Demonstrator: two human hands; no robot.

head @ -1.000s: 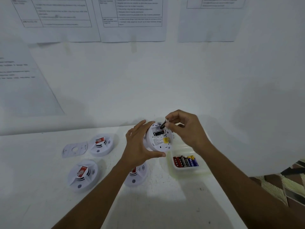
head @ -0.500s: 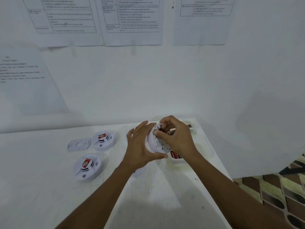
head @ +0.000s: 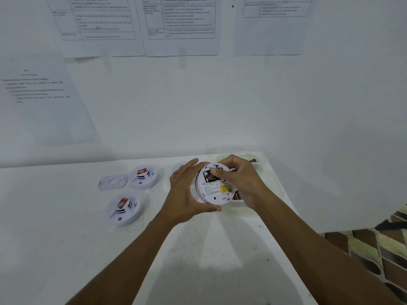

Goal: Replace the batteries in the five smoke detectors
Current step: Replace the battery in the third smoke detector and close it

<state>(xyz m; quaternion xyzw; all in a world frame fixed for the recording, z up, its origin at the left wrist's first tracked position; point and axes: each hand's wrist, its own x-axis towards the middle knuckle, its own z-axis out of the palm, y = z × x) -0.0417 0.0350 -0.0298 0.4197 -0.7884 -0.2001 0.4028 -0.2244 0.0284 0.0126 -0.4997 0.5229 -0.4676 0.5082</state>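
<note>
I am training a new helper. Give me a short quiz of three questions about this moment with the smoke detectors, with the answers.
1. True or false: the left hand holds a smoke detector with its back toward the camera.
2. What lies on the table beside the farther resting detector? A) mounting plate B) screwdriver C) pliers
3. Fill in: the thumb of the right hand rests at the open ___ compartment.
Key: 1 true; 2 A; 3 battery.
</note>
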